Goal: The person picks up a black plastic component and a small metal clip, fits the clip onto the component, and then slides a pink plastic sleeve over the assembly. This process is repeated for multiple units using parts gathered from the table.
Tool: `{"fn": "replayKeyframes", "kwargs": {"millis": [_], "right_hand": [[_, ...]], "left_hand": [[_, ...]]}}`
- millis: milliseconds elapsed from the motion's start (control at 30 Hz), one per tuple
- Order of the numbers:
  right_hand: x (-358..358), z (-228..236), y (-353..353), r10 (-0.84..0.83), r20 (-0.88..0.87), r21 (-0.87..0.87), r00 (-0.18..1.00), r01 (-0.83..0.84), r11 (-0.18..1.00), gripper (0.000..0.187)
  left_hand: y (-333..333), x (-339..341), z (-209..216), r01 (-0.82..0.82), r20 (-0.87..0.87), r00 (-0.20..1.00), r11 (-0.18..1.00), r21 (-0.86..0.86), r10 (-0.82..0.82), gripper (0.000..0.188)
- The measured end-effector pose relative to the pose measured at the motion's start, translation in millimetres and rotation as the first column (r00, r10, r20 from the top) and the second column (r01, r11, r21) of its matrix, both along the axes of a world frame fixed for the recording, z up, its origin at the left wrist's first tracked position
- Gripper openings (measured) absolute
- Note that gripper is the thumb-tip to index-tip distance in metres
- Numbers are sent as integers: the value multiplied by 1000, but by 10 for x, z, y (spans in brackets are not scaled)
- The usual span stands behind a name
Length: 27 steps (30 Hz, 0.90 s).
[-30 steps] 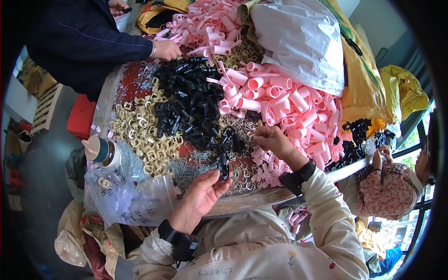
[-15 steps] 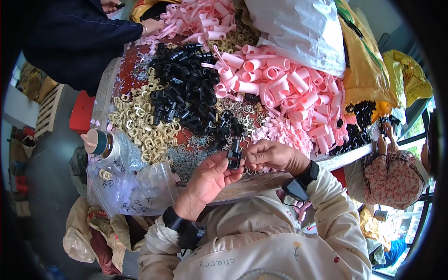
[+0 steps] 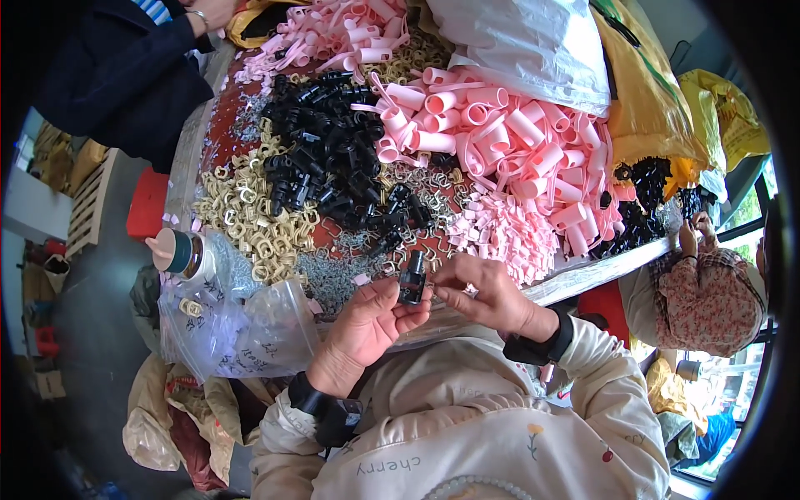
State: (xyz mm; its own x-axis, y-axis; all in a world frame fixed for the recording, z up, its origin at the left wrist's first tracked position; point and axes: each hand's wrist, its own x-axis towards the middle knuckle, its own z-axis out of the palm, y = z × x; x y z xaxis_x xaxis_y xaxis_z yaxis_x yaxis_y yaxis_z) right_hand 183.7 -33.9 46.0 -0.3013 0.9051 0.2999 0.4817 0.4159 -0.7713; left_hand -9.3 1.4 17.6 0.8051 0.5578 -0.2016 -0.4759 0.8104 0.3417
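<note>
From far off, I look down at two bare hands. The left hand has a little black part in its grip, pinched between thumb and fingers, with the thin end pointing away from the body. That part is held up near the close edge of the surface. The right hand is just beside it, with finger and thumb curled in close. I can't tell if that grip has a tiny thing in it — the tips are too small for me to see well.

What could go wrong? I think the black part could slip, since only a few fingers hold it and it looks smooth. If the right hand pushes too hard from the side, the part might twist or pop out. It could then land by the pile of black parts and get mixed up with them. The wire hooks look tangled — picking one up might drag others along. The small pink pieces lie near the right hand, so a low wrist might sweep some off the edge.
</note>
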Motion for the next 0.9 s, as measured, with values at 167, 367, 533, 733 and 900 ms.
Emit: {"fn": "replayKeyframes", "kwargs": {"millis": [167,367,533,733,900], "right_hand": [[-39,-59,-86,-20,95,206,995,0,979,6],[-3,-2,-88,-259,-555,-557,790,-122,821,14],[-78,-7,-98,-363,-672,-615,646,-212,760,12],[-156,82,-103,-203,-450,-299,870,67,952,9],[-118,71,-126,-75,-114,91,991,86,992,6]], "left_hand": [[-79,-10,55,31,-16,999,999,-32,-31,23],[-106,6,83,-18,-122,992,999,46,23,26],[-93,20,104,-53,-171,984,999,4,53,24],[-86,42,160,-31,-212,977,999,32,37,24],[-117,55,180,-12,-244,969,998,66,28,24]]}}
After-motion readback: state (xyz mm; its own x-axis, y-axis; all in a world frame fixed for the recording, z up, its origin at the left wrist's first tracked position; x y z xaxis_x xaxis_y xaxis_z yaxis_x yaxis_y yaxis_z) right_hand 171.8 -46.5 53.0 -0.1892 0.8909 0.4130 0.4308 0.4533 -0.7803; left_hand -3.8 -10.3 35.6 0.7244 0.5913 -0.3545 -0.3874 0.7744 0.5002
